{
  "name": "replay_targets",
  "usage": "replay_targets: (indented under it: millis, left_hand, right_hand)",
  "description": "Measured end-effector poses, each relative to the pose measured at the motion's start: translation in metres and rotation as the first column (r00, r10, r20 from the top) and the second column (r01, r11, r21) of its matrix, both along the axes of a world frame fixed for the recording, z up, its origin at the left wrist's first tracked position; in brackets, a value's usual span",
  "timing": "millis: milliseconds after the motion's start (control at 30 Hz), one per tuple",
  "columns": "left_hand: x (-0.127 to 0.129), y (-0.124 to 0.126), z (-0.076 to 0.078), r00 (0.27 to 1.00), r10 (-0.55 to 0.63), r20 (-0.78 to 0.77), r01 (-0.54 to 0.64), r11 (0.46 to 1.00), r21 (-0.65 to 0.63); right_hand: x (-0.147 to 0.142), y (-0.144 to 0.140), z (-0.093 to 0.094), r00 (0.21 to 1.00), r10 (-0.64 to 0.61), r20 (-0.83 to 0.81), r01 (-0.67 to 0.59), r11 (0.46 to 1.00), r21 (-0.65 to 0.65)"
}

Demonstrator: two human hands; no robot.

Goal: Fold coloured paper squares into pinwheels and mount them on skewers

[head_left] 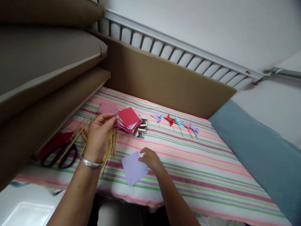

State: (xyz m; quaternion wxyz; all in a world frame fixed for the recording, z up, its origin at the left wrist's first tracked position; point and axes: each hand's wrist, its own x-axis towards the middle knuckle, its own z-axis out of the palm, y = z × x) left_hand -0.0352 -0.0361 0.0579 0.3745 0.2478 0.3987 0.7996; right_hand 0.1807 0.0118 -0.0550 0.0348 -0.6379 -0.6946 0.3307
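My right hand has its thumb and fingers at the upper right edge of a lavender paper square, gripping it low over the cloth. Short slits show at the square's corners. My left hand, with a silver bangle at the wrist, is raised beside a stack of paper squares topped by a red one. Its thumb and forefinger are pinched together; whatever may be between them is too small to make out. Wooden sticks lie partly behind this hand. Small open boxes sit against the stack's right side.
Finished paper pinwheels on sticks lie in a row at the back. Scissors with dark handles rest at the left, near pink paper. A brown board borders the striped cloth; blue-grey fabric hangs at the right.
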Motion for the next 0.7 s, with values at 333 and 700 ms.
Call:
replay_targets:
  millis: [333,700]
  left_hand:
    - [0.025,0.017,-0.016,0.976,-0.156,-0.153,0.131,0.978,-0.16]
    - [0.05,0.029,-0.055,0.757,-0.63,-0.172,0.494,0.725,-0.481]
  right_hand:
    - [-0.022,0.007,0.009,0.985,0.026,-0.168,-0.034,0.998,-0.048]
    - [0.033,0.031,0.051,0.726,-0.075,-0.683,-0.155,0.95,-0.269]
